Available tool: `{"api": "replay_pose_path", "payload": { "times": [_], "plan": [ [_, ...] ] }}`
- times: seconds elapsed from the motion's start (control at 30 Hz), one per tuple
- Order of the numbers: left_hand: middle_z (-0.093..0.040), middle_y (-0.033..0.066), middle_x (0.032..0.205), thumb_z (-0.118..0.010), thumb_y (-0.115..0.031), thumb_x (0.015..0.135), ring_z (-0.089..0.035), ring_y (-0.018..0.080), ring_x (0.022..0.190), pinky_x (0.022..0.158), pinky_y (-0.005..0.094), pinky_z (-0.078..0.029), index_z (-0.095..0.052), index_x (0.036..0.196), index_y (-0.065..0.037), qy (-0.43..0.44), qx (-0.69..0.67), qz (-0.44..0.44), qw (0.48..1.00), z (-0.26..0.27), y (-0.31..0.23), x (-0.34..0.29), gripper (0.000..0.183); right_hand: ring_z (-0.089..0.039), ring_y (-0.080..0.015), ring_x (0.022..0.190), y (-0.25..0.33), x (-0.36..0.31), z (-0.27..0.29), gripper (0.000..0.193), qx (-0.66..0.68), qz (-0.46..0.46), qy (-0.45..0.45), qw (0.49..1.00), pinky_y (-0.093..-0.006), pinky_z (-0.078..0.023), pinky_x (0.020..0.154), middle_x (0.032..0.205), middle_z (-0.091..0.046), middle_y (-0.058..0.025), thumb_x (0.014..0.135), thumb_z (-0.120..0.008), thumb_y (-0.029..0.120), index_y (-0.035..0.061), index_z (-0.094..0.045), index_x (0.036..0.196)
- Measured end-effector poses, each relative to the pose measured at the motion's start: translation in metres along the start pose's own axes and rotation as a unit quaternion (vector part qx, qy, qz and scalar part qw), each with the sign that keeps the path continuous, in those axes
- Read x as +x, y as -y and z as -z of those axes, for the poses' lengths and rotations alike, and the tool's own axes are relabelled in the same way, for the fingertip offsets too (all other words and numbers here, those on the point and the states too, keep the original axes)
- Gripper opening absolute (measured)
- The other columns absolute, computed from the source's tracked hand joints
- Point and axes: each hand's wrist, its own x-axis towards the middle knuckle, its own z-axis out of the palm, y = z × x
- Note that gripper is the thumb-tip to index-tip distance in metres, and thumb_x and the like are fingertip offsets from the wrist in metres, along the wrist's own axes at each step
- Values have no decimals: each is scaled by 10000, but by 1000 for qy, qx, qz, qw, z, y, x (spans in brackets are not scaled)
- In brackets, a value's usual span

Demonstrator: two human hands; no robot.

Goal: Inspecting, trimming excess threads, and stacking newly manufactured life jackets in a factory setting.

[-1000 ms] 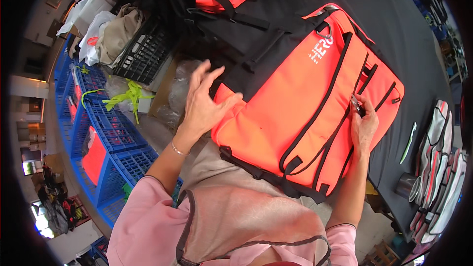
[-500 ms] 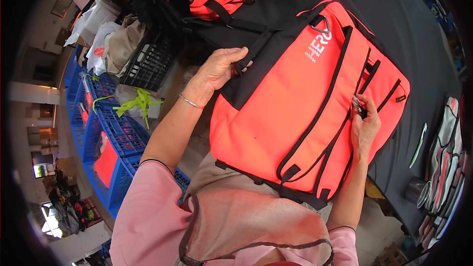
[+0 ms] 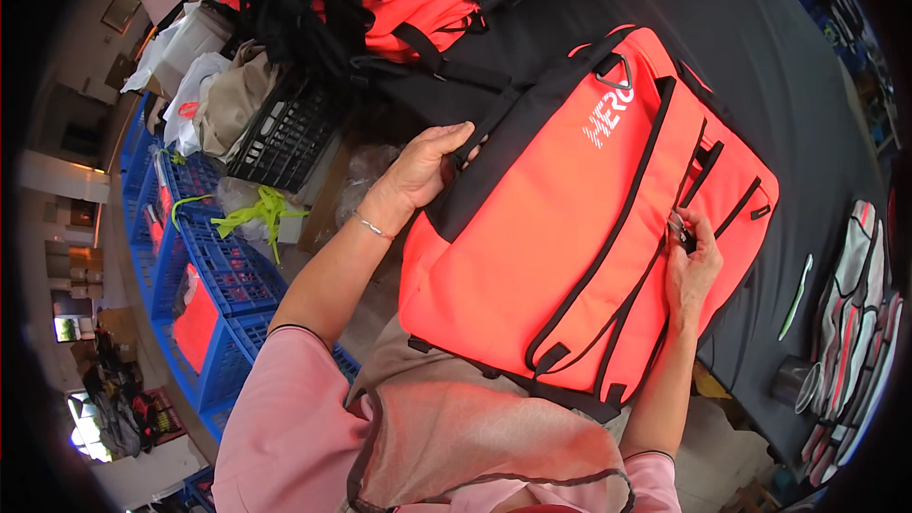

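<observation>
A bright coral-red backpack point(image 3: 532, 237) with black side panels lies tilted across my lap and the edge of the black-covered table. My left hand point(image 3: 425, 166) is closed on the black side of the backpack, thumb on top and most fingers hidden behind it. Over the shoulder strap point(image 3: 608, 256), my right hand point(image 3: 694, 261) grips a small black and metal tool point(image 3: 681, 231), whose exact kind the fingers hide. Close to that hand sit short black webbing straps point(image 3: 703, 173). A metal ring point(image 3: 621, 73) hangs near the top of the bag.
More red and black bags point(image 3: 408, 0) are piled at the far side. Left of me stand blue plastic crates point(image 3: 214, 361) and a black crate point(image 3: 285, 138) with cloth on it. On the table's right lie a pale green strip point(image 3: 796, 296), a dark cup point(image 3: 796, 385) and grey straps point(image 3: 850, 313).
The backpack and both hands have shifted slightly left and the bag's top has come lower in the view. Both hands keep their hold.
</observation>
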Motion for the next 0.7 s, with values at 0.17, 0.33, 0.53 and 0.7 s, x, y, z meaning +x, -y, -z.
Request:
{"api": "replay_pose_path", "payload": {
  "times": [0.17,0.33,0.53,0.7],
  "plan": [
    [-682,23,806,-652,-335,949,-613,98,682,652,248,-482,-682,974,-5,-106,331,-73,935,-28,-23,18,332,-541,-45,673,-4,1,-2,205,-6,7,-21,1000,-211,-446,609,742,-589,5,861,-592,-88,1,-653,1035],
    [-720,58,823,-693,-255,910,-641,97,705,667,262,-511,-690,1011,44,-149,511,-220,817,-49,-34,49,315,-536,-49,664,-4,-1,-5,137,-22,20,-19,999,-210,-432,594,747,-588,5,897,-651,-10,6,-662,1033],
    [-662,-10,756,-646,-243,970,-593,48,621,583,212,-492,-679,909,-14,-3,193,-52,980,-35,-36,53,239,-508,-43,635,-4,1,-4,90,14,5,-14,1000,-211,-404,565,725,-568,11,924,-659,29,5,-662,1011],
    [-654,-43,819,-641,-258,977,-590,21,707,664,180,-479,-655,900,-60,36,134,-74,988,-42,-38,37,213,-514,-36,667,0,1,-7,65,39,-15,0,999,-205,-408,583,751,-571,25,935,-636,10,-1,-649,998]
  ]
}}
